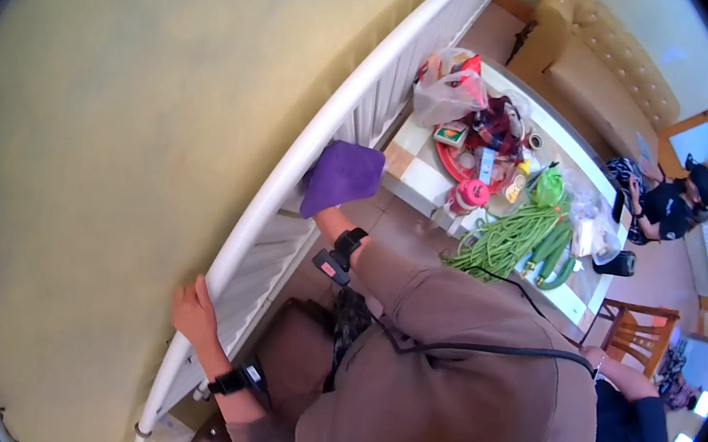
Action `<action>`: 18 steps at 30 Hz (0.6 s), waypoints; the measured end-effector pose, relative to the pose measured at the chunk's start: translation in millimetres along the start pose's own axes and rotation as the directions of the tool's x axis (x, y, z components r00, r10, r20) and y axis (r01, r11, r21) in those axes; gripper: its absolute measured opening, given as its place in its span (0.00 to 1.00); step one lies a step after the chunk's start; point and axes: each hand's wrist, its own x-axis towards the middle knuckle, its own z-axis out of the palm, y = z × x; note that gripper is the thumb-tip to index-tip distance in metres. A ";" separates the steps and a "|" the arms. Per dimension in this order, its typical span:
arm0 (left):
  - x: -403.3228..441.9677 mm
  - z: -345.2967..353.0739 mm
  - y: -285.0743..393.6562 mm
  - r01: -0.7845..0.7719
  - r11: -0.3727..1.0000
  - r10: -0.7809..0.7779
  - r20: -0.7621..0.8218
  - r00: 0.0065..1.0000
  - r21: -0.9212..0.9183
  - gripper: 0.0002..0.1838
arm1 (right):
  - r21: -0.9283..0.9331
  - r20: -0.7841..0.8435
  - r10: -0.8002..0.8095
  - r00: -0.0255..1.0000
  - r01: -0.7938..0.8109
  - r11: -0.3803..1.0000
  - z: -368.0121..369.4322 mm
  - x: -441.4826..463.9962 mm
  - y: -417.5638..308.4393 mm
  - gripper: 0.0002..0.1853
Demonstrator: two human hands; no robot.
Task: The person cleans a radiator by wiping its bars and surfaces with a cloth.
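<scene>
A purple cloth (344,178) lies bunched against the front of the white radiator (291,157), near its upper rail. My right hand (330,217) is in the cloth, which hides most of its fingers; the hand looks closed on it. Lower down the same rail, my left hand (193,312) curls over the top of the radiator, thumb along the pipe and fingers toward the wall. Both wrists wear black straps with small devices.
Beside the radiator, a table (416,176) carries green beans (505,238), cucumbers (553,252), a pink-lidded bottle (467,196), a red tray (452,164) and plastic bags (447,96). A tan sofa (598,74), a wooden chair (639,336) and a seated person (666,204) are beyond. Another person (626,435) stands close behind.
</scene>
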 end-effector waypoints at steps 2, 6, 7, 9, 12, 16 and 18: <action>11.5 -3.2 9.7 0.015 0.985 -0.038 0.136 0.990 0.170 0.19 | 0.025 -0.027 0.024 0.999 -0.024 0.999 2.7 13.0 -5.1 0.05; 13.7 7.3 0.8 -0.005 0.996 -0.012 0.196 0.981 0.086 0.21 | 0.037 -0.168 0.076 0.983 -0.071 0.997 -8.2 51.9 -12.2 0.05; 14.0 11.1 -2.2 -0.058 0.998 0.053 0.143 0.988 0.029 0.20 | 0.038 -0.197 0.086 0.977 -0.081 0.996 -10.4 62.2 -13.0 0.05; 12.6 15.8 -6.3 -0.124 0.992 0.126 0.095 0.988 -0.023 0.20 | 0.037 -0.255 0.103 0.962 -0.096 0.995 -15.4 81.1 -11.2 0.05; 11.5 18.6 -5.8 -0.114 0.987 0.123 0.083 0.989 -0.114 0.19 | 0.018 -0.316 0.125 0.941 -0.125 0.992 -25.1 109.9 -3.1 0.05; 9.1 19.6 -11.8 -0.083 0.991 0.094 0.110 0.989 -0.104 0.19 | -0.045 -0.389 0.150 0.909 -0.181 0.982 -34.2 140.8 14.3 0.05; 7.2 20.7 -11.8 -0.059 0.996 0.067 0.109 0.992 -0.071 0.20 | -0.103 -0.423 0.157 0.893 -0.219 0.970 -38.7 145.5 24.8 0.05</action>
